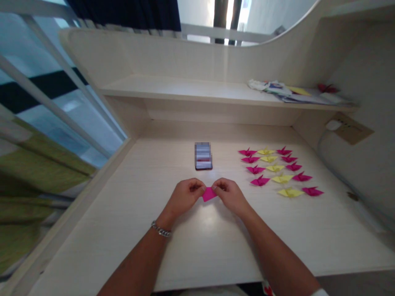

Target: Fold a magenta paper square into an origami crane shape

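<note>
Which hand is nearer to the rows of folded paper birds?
Right. The right hand pinches the pink paper, to the left of the paper birds; the left hand is farther left of them, at the pink paper's other side.

From afar I'm catching matt-looking paper in the pink sheet point(209, 194), creased paper in the cranes point(282, 179), shiny metal on the bracelet point(161, 229), cloth in the curtain point(123, 12), and a smooth counter point(210, 255) gleaming!

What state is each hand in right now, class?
Left hand: closed, pinching the pink origami paper.
Right hand: closed, pinching the pink origami paper too.
</note>
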`<state>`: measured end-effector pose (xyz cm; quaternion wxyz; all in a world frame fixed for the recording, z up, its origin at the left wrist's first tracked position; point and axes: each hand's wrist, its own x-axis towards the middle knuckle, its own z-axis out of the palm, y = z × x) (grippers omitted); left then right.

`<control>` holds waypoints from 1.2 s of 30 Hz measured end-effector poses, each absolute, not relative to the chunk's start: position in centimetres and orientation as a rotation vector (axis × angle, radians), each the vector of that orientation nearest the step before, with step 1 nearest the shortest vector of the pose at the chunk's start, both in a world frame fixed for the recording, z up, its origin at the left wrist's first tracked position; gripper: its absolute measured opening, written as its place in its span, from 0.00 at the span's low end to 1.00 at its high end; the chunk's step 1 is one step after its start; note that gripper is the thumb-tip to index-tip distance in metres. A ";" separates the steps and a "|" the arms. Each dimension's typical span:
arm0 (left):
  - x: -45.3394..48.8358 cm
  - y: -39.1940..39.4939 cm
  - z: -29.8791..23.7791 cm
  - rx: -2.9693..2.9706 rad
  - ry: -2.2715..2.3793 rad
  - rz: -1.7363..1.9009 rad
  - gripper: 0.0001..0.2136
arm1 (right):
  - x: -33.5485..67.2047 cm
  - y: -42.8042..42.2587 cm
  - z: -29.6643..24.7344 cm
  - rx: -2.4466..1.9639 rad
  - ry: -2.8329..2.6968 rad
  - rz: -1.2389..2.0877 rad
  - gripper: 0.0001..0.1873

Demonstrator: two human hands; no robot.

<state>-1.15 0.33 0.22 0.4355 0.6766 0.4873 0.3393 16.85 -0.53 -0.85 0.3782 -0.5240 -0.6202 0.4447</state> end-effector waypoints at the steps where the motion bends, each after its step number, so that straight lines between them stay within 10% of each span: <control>1: -1.1 0.2 0.4 1.731 1.205 0.802 0.07 | 16.8 -0.6 -0.8 -1.345 -1.645 1.113 0.06; 36: -0.6 -0.3 0.7 1.800 1.144 0.749 0.09 | 18.1 -0.7 0.5 -1.323 -1.797 1.122 0.08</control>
